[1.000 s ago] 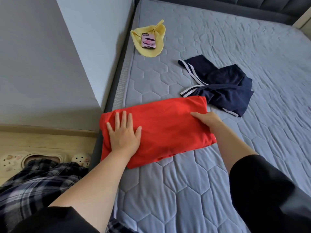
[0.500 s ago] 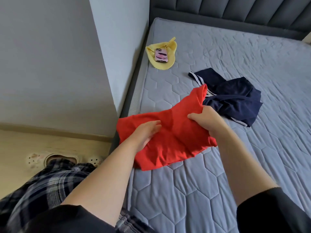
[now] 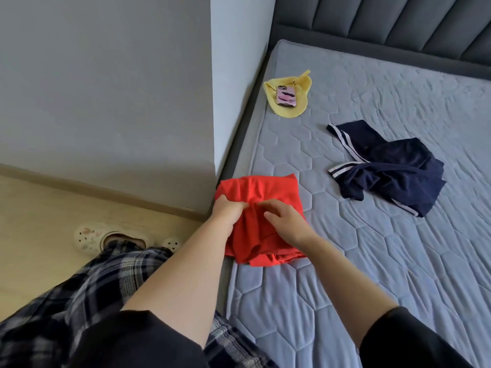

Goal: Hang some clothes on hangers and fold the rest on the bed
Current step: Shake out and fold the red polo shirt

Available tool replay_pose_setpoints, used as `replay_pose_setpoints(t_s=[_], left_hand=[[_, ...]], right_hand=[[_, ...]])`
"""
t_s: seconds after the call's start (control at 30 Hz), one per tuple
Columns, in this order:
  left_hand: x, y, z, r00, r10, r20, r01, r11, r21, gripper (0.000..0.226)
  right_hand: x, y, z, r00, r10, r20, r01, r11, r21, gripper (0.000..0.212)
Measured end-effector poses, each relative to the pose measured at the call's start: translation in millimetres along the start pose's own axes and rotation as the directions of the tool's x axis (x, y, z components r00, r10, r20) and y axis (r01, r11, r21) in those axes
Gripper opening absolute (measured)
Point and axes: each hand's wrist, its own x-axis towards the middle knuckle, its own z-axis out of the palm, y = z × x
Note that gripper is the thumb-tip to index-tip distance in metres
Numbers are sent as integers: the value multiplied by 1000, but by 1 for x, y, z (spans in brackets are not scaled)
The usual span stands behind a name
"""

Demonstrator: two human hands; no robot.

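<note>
Subject item: red garment [image 3: 259,188], bunched and part-folded, lying on the mattress [image 3: 345,274] at its near left edge, just beside the wall [image 3: 106,75] cnr. Left hand [image 3: 230,209]: forearm reaches in from lower left, wrist approx. straight, back of hand up. Its fingers are curled under, gripping a bunch of the red fabric on the garment's left side. Right hand [image 3: 289,225]: forearm comes in from lower right across the mattress, back of hand up. Its fingers are bent, w/ tips and thumb pinching a fold nr the garment's middle. The hands sit close together, w/ a ridge of cloth gathered btwn them. Both forearms are bare, w/ black sleeves [image 3: 138,341] on the upper arms. Other obs.: navy garment [image 3: 393,171] w/ white stripes lies crumpled further out on the mattress, well apart from the red one. Yellow cloth [image 3: 272,88] lies nr the wall-side edge toward the headboard [image 3: 398,19], w/ a pink-cased phone [image 3: 286,95] on it. Person stands on a pale wood floor [image 3: 39,208] in plaid trousers [image 3: 79,288]; one light clog [image 3: 85,239] is visible.
</note>
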Motion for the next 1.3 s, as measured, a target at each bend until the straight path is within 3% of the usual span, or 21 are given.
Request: replay_pose_setpoints(t_s=[0.1, 0.17, 0.23, 0.3, 0.33, 0.4, 0.43, 0.47, 0.5, 0.57, 0.63, 0.7, 0.77, 0.83, 0.9, 1.0, 1.07, 1.17, 1.3], left_hand=[[7, -3, 2, 983, -2, -181, -8, 998, -57, 44], [11, -7, -6, 965, -23, -262, 18, 1000, -24, 37], [8, -10, -11, 953, -18, -304, 33, 998, 45, 46], [-1, -5, -10, 907, 157, -390, -84, 976, 199, 62], [-8, 1, -8, 829, 368, -420, -246, 916, 316, 60], [-20, 16, -2, 544, 790, -281, -605, 602, 521, 44], [-24, 22, 3, 416, 896, -155, -712, 427, 557, 35], [-27, 27, 9, 364, 931, -32, -768, 320, 555, 29], [-28, 30, 13, 407, 911, 60, -782, 314, 538, 27], [-23, 28, 21, 601, 782, 164, -689, 403, 602, 33], [-10, 11, 27, 741, 634, 219, -527, 349, 775, 46], [-1, -10, 30, 819, 526, 229, -433, 306, 848, 61], [4, -25, 35, 828, 523, 200, -403, 310, 861, 68], [6, -33, 40, 797, 578, 174, -419, 323, 849, 71], [6, -35, 42, 738, 656, 155, -452, 310, 837, 72], [9, -46, 41, 669, 723, 172, -488, 253, 836, 69], [16, -57, 38, 728, 656, 197, -452, 244, 858, 67], [28, -69, 37, 832, 531, 163, -371, 314, 874, 66], [28, -67, 35, 839, 520, 161, -379, 347, 858, 65]], right_hand=[[-1, 16, 0, 981, -34, -190, -6, 979, -206, 33], [-6, 34, 1, 989, -8, -146, -58, 898, -437, 43], [-13, 51, 6, 997, 31, -71, -64, 842, -536, 53], [-18, 61, 11, 998, 16, -69, -50, 845, -532, 56], [-18, 64, 12, 997, 2, -77, -42, 854, -518, 56], [-16, 65, 14, 997, -15, -76, -26, 860, -510, 56], [-15, 65, 14, 997, -17, -71, -21, 866, -500, 56], [-14, 65, 14, 998, -13, -66, -20, 879, -476, 56], [-13, 64, 12, 998, -10, -61, -18, 897, -442, 54], [-6, 62, 4, 997, -18, -81, -11, 939, -344, 42], [8, 58, -8, 987, 35, -157, -68, 976, -206, 24], [27, 53, -19, 939, 155, -306, -174, 984, -34, 14], [48, 49, -24, 873, 306, -380, -265, 951, 158, 28], [68, 46, -24, 849, 434, -301, -354, 891, 285, 43], [83, 42, -21, 858, 464, -219, -417, 879, 229, 36], [103, 45, -21, 851, 455, -262, -400, 885, 238, 28], [110, 51, -19, 822, 499, -274, -424, 858, 292, 28], [112, 57, -11, 776, 554, -303, -498, 832, 245, 37], [101, 56, -12, 775, 586, -234, -551, 810, 204, 61]])
